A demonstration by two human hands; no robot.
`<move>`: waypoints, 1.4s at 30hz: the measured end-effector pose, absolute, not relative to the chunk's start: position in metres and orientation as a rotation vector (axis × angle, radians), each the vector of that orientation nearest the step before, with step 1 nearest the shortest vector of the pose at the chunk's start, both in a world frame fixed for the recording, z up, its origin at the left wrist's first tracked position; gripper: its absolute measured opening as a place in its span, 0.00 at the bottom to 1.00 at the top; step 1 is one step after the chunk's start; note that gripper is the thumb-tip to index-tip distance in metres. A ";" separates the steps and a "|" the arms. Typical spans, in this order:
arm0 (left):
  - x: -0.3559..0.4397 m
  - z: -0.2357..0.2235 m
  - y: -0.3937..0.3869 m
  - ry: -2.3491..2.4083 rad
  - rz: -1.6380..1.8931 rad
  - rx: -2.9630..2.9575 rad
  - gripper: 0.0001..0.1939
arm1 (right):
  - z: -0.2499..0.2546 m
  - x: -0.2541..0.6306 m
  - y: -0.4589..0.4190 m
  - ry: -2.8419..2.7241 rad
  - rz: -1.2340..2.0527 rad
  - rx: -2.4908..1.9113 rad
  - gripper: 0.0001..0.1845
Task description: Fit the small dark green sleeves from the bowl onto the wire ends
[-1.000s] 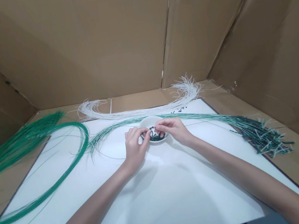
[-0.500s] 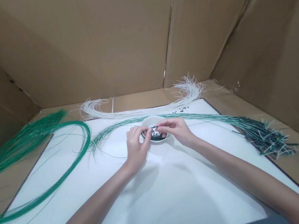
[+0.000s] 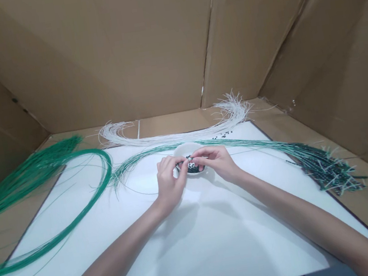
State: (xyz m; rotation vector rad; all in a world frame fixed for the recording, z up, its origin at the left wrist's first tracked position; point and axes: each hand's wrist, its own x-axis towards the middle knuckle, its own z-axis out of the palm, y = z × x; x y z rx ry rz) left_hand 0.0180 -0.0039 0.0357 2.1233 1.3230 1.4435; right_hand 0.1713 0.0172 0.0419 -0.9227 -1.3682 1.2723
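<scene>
I have both hands over the bowl, a small white dish at the far middle of the white mat. My left hand and right hand meet fingertip to fingertip just above the dark beads heaped in it. Each hand is pinched, thumb against forefinger, on something tiny between them. I read it as a bead and perhaps a wire end, but it is too small for me to tell which hand has which.

The relation that matters: the beads lie directly beneath the pinch, a touch toward the right hand, so neither hand is clearly nearer. A thin green wire runs from the bowl away to the right, its long axis left to right across the mat, ending in a bundle of green and white pieces at the right edge.

To the left lies a green coil, well apart from the hands. White wires arc along the far edge, with a few stray beads just beside them. Cardboard walls close in the far side.
</scene>
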 end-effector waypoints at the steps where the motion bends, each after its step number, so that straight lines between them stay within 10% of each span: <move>1: 0.018 0.036 -0.004 1.322 1.447 2.117 0.03 | 0.042 0.171 0.017 -1.370 1.271 -0.921 0.10; 42: 0.017 0.038 -0.005 1.265 1.413 2.141 0.04 | 0.042 0.177 0.015 -1.698 0.891 -0.961 0.09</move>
